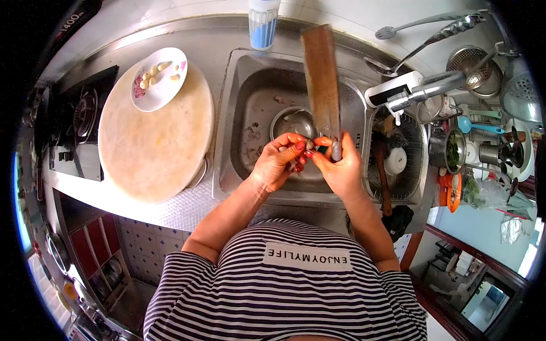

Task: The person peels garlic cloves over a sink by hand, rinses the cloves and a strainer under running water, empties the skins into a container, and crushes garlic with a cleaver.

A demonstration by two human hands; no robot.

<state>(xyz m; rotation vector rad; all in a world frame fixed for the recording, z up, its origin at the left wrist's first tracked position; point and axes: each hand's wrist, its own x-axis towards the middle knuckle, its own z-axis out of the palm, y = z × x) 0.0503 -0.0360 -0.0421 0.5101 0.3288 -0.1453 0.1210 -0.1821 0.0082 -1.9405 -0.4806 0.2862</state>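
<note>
The left hand (272, 166) and the right hand (344, 165) meet above the near half of the sink (223, 119), which is set into the counter (181, 209). The left grip is closed in a pinch on a small dark-skinned piece (309, 146), probably a garlic clove, though it is too small to be sure. The right grip is clenched round the handle of a cleaver (322, 79), its thumb and finger also against the piece. The blade reaches over the sink toward the counter's far edge.

Below the fingers, partly hidden by them, a metal bowl (293, 120) sits in the sink, and scraps (250, 135) that look like peel lie on the bottom beside it.

On the counter left of the sink, a floral plate (154, 102) rests on the far part of a round cutting board (153, 149). It holds several pale, bare garlic cloves (146, 77), apparently finished; the piece in the fingers looks only partly stripped. Whether the bowl holds more cannot be told.

A blue-and-white cup (263, 25) stands by the counter's far edge. Right of the sink, a smaller basin holds a wire rack (405, 186).
</note>
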